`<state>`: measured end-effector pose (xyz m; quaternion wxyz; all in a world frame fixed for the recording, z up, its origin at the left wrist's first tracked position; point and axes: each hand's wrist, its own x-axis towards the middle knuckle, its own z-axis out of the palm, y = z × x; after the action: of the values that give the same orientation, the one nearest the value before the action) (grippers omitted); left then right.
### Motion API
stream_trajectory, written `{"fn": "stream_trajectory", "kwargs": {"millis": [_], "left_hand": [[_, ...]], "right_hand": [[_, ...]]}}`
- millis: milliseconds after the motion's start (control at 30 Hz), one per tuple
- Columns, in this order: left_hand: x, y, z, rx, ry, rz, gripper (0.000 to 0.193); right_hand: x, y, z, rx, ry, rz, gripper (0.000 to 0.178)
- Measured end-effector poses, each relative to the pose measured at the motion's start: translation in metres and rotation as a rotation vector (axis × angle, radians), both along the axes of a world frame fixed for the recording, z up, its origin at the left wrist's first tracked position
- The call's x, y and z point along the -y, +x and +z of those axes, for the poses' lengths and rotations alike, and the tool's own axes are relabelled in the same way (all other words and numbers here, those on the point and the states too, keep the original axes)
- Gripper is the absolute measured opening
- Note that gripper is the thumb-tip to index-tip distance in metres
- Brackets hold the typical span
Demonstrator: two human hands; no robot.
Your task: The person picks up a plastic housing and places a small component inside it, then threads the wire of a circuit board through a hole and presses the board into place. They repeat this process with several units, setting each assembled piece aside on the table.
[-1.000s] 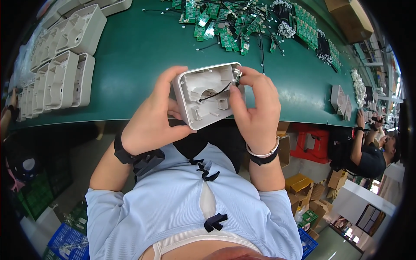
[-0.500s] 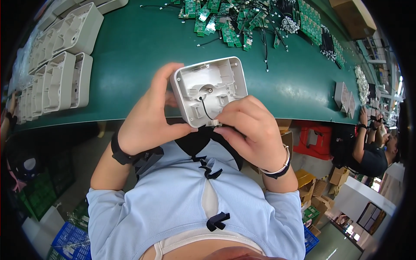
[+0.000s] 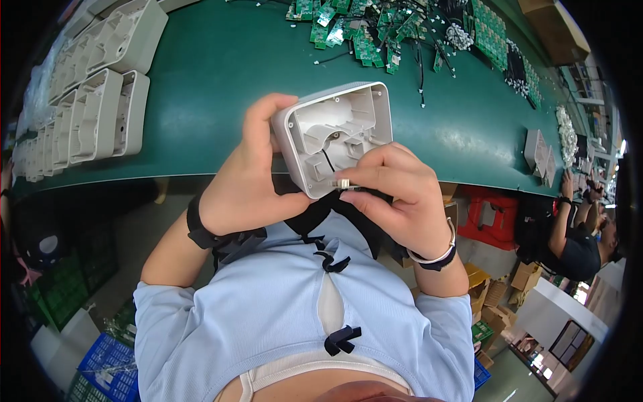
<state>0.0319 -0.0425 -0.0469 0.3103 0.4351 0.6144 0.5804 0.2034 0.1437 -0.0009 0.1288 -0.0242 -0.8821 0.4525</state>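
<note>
A white plastic housing, its hollow side turned up toward me, is tilted over the table's near edge. My left hand is closed around its left side, thumb at the near corner and fingers along the far left. Inside are ribs, screw posts and a round recess, from which a thin black cable runs to the near wall. My right hand pinches a small white connector at the cable's end, between thumb and forefinger, by the housing's near right rim.
Stacked white housings stand at the left of the green table. Green circuit boards with black cables lie in a heap at the far side. Grey parts stand at the right, near another person. A red crate is below.
The housing has tipped so that its outer left wall shows more. My right hand has turned slightly, and the white connector shows more plainly between its fingers. The whole view has shifted a little.
</note>
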Motion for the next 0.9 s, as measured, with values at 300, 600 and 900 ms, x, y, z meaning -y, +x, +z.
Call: {"fn": "stream_trajectory", "kwargs": {"millis": [300,600,900], "left_hand": [[0.000,-0.009,0.006,0.093,-0.064,0.044,0.104],[0.008,-0.010,0.009,0.284,-0.107,-0.012,0.104],[0.017,-0.017,0.014,0.322,-0.187,-0.058,0.111]], "right_hand": [[0.009,-0.001,-0.009,-0.141,0.254,-0.011,0.025],[0.015,-0.017,-0.006,0.010,0.167,-0.018,0.027],[0.026,-0.032,0.010,-0.047,0.672,0.187,0.027]]}}
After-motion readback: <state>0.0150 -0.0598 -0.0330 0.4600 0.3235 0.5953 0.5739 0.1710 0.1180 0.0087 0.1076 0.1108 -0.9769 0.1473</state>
